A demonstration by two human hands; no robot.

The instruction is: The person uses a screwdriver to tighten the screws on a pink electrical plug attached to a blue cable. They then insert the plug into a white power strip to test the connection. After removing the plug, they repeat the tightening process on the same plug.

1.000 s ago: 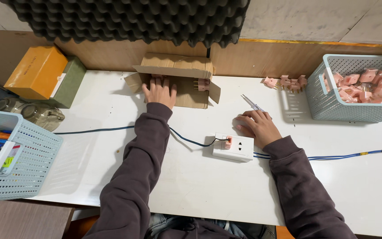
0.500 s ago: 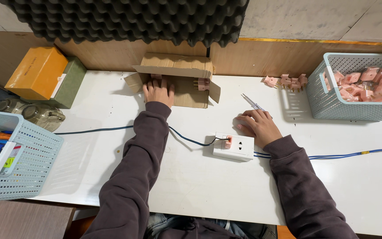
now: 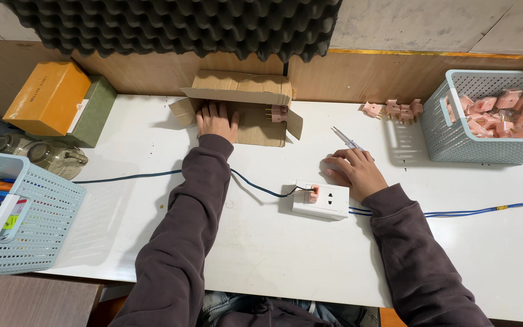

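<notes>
Far to the left of the hands, a pale blue plastic mesh basket sits at the edge of the white desk, with an orange cardboard box beyond it. The left hand lies flat, fingers spread, on the open brown cardboard carton, holding nothing; a pink plug rests in the carton just to its right. Between the hands, nearer the right, is a white socket block with dark and blue cables. The right hand rests loosely curled on the desk, touching a slim metal tester pen; whether it grips it I cannot tell. Further right, loose pink plugs lie beside a second blue basket.
</notes>
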